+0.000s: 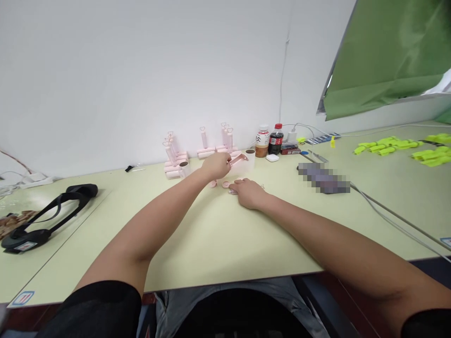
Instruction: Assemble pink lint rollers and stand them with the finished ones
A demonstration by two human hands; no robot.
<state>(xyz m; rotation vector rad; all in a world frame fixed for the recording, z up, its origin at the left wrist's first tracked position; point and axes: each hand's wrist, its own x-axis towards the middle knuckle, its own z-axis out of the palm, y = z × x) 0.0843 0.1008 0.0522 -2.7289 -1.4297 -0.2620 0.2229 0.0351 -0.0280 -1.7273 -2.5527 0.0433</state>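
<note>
My left hand (216, 165) is closed around one end of a long pale pink plastic piece (239, 160), held above the table in front of a white roll (250, 158) with a brown core. My right hand (249, 193) lies low on the table, fingers stretched toward the left. Its fingertips are at a small round pink part (226, 185) and a little clear plastic bit (232, 191); whether they touch these is hard to see. Another small pink part (213, 184) lies below my left hand. Behind stand slim pink sticks with heart-shaped loops (203, 137) and pink cylinders (172, 173).
A second white roll (184, 169) stands at left. Along the wall are a cola bottle (275, 141), an amber bottle (261, 142) and a white case (272, 158). A blurred-out dark object (324, 178) and cables lie right; a black strap (52, 216) left; yellow strips (387, 145) far right.
</note>
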